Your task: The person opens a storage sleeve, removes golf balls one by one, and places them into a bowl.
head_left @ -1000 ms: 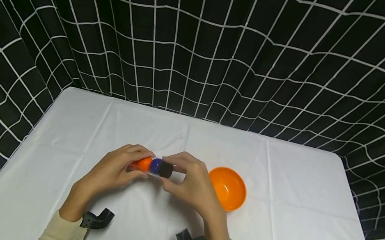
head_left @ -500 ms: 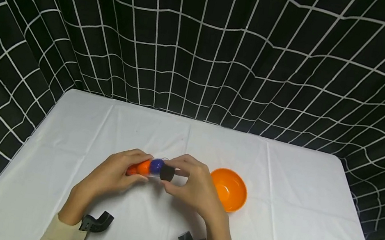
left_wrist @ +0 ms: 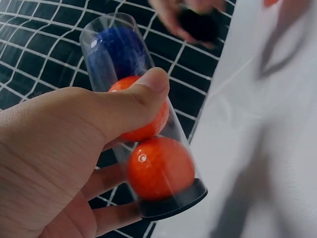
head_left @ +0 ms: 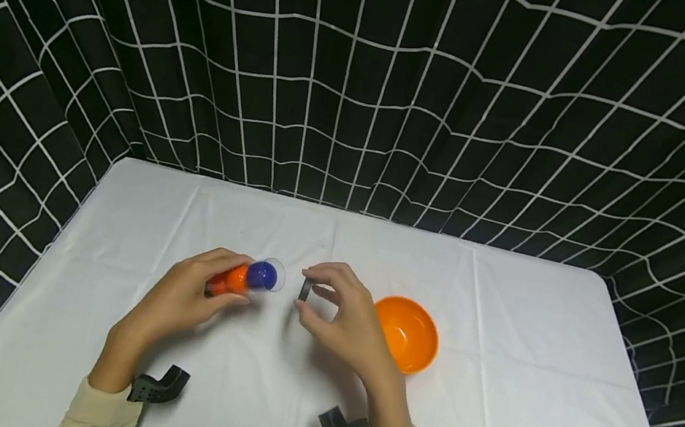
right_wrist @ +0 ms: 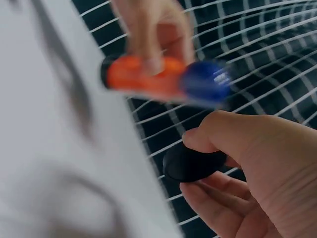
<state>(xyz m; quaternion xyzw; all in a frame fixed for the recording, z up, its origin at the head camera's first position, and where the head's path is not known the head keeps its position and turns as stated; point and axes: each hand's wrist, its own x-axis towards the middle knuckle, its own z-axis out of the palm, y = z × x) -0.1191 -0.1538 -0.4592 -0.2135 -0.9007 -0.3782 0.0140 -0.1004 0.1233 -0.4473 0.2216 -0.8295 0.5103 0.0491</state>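
Clear tube [head_left: 246, 277] of balls lies sideways in the left hand [head_left: 187, 294], open mouth facing the black cap [head_left: 304, 289] pinched in the right hand [head_left: 353, 318] just beside it.

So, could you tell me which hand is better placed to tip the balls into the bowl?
Probably the left hand: it grips the open tube holding the balls. The right hand, though nearer the bowl, is pinching the black cap.

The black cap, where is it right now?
In the head view the black cap is pinched in the right hand, just right of the open tube held by the left hand, left of the orange bowl.
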